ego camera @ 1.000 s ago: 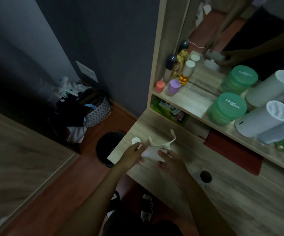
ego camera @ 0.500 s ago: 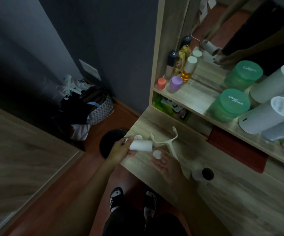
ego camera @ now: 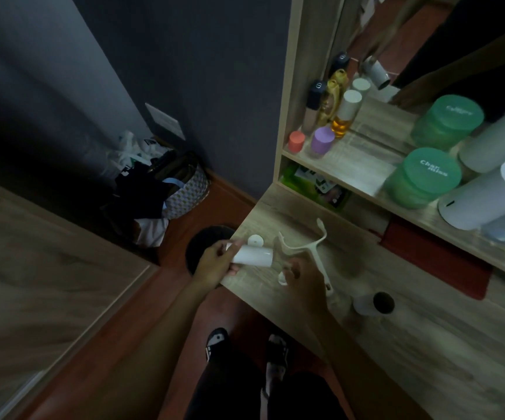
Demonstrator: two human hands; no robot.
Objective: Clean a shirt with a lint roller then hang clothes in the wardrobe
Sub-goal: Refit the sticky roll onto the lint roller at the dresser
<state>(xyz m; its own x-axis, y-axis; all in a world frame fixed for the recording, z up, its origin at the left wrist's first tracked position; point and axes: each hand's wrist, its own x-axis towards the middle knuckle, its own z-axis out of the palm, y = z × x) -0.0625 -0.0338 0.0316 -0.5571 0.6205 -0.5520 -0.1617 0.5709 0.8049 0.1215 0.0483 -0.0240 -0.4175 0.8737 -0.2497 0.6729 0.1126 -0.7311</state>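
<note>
Head view: right hand (ego camera: 302,277) pinches a small white cap (ego camera: 282,279); left hand (ego camera: 215,262) clamps the lint roll (ego camera: 252,256) (apparently for refitting); beyond, the roller frame (ego camera: 315,253) lies on the desk (ego camera: 411,344).

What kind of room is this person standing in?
Probably a bedroom's dressing corner: a wooden vanity desk with a mirror, cosmetic bottles on its shelf, and a laundry basket of clothes on the floor.
</note>
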